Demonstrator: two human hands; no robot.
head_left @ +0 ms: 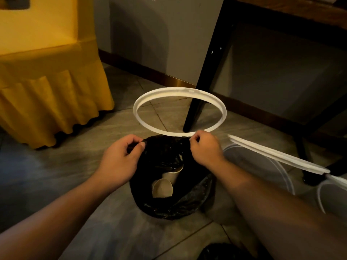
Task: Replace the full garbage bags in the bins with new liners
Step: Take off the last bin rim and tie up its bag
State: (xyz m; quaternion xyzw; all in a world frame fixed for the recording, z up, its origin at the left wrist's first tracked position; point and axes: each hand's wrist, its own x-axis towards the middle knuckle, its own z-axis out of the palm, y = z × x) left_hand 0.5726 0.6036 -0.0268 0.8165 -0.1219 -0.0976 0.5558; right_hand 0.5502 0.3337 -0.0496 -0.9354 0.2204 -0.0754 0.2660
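Left hand (122, 156) fingers pinch garbage bag (169, 203) rim, right hand (204, 147) fingers clamp rim plus white ring (176, 91); bag hangs below fingers, paper cups (162, 188) inside, so best gather evenly and lift straight.

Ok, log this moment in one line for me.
phase: old bag removal | left hand: pinches black bag rim | right hand: pinches rim beside white ring | bag: open, paper cups inside

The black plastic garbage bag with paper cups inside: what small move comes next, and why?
Probably lay the white plastic ring aside: the right hand pinches it, lifted clear of the black plastic garbage bag, whose rim the left hand pinches. Both hands could gather the bag.
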